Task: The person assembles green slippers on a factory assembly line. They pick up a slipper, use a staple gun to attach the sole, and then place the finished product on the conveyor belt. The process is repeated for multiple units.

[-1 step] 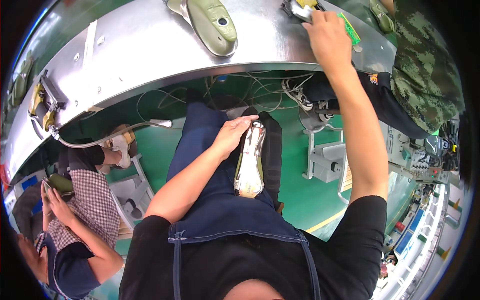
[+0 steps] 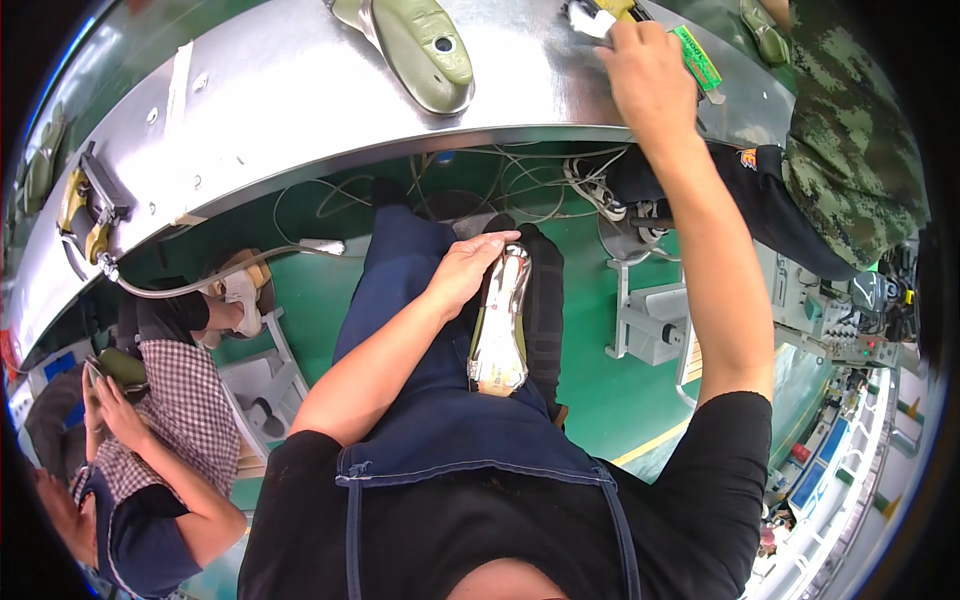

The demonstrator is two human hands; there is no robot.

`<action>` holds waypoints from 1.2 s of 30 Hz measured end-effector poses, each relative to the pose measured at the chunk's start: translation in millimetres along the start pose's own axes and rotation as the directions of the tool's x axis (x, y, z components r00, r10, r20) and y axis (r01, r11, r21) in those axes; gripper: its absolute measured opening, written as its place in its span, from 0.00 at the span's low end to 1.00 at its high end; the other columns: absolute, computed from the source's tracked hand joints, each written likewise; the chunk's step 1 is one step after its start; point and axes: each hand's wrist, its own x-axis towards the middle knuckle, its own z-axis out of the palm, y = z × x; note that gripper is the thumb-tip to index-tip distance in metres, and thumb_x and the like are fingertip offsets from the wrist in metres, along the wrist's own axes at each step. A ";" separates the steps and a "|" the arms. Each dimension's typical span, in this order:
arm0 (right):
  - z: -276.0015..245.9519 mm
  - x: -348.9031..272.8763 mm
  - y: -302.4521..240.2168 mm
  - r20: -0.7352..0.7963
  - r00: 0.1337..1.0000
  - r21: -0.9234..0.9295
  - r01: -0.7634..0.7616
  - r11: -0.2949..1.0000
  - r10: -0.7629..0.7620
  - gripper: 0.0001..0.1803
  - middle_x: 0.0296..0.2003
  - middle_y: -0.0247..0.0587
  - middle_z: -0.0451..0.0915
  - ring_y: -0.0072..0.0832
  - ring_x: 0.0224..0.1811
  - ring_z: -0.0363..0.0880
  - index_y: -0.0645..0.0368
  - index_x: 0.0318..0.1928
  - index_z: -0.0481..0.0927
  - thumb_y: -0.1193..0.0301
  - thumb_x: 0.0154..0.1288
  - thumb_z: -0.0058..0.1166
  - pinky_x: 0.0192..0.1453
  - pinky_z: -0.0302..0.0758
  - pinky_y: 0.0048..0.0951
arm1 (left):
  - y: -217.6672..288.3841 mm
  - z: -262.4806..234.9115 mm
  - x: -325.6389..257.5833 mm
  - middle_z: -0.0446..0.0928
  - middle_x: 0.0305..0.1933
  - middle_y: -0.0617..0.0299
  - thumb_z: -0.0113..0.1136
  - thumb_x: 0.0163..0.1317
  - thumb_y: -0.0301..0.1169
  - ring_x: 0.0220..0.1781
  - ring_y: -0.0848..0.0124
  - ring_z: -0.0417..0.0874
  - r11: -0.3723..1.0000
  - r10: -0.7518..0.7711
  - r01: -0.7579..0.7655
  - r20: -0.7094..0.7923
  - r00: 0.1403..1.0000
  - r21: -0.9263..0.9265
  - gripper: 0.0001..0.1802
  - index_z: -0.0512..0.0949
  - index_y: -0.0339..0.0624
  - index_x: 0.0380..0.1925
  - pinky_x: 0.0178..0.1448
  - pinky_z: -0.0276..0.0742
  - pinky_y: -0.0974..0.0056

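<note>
My left hand [image 2: 465, 275] rests on my lap, fingers closed over the top end of a shiny silver shoe-shaped metal form [image 2: 500, 325] that lies along my dark blue apron [image 2: 420, 400]. My right hand [image 2: 650, 70] reaches up onto the curved steel worktable [image 2: 280, 110] and grips a small white and yellow object [image 2: 592, 16] at its far edge. A green tag [image 2: 697, 58] lies right beside that hand. An olive green shoe sole [image 2: 420, 45] lies on the steel surface to the left of it, apart from both hands.
A person in a checkered shirt [image 2: 175, 400] sits at my left holding an olive piece [image 2: 120, 365]. A person in camouflage clothing [image 2: 850, 150] stands at the right. Cables [image 2: 520, 180] hang under the table; a grey metal stand [image 2: 650, 320] sits on the green floor.
</note>
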 end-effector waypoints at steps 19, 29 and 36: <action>3.2 -225.1 -121.9 0.931 0.354 0.348 -0.797 -0.494 0.086 0.22 0.54 0.35 0.86 0.21 0.51 0.83 0.61 0.70 0.80 0.61 0.86 0.51 0.51 0.83 0.27 | 9.2 13.8 12.5 0.88 0.49 0.56 0.54 0.82 0.37 0.47 0.66 0.89 0.745 0.359 -0.272 -0.024 0.933 0.609 0.16 0.85 0.38 0.55 0.55 0.83 0.63; 25.9 -239.0 -136.6 0.526 0.795 0.735 -0.604 0.308 0.302 0.22 0.51 0.52 0.90 0.39 0.50 0.91 0.62 0.67 0.81 0.64 0.81 0.55 0.54 0.84 0.35 | 11.6 13.5 19.3 0.85 0.53 0.52 0.55 0.79 0.32 0.54 0.58 0.88 0.741 0.383 -0.268 -0.060 0.922 0.615 0.14 0.85 0.37 0.53 0.60 0.81 0.60; 10.9 -242.7 -136.1 0.675 0.699 0.681 -0.714 0.164 0.239 0.22 0.53 0.50 0.89 0.31 0.49 0.89 0.64 0.67 0.80 0.64 0.82 0.54 0.54 0.84 0.33 | -8.4 9.3 5.8 0.75 0.68 0.42 0.62 0.75 0.38 0.69 0.49 0.78 0.677 0.443 -0.284 -0.069 0.894 0.679 0.27 0.74 0.36 0.68 0.71 0.76 0.55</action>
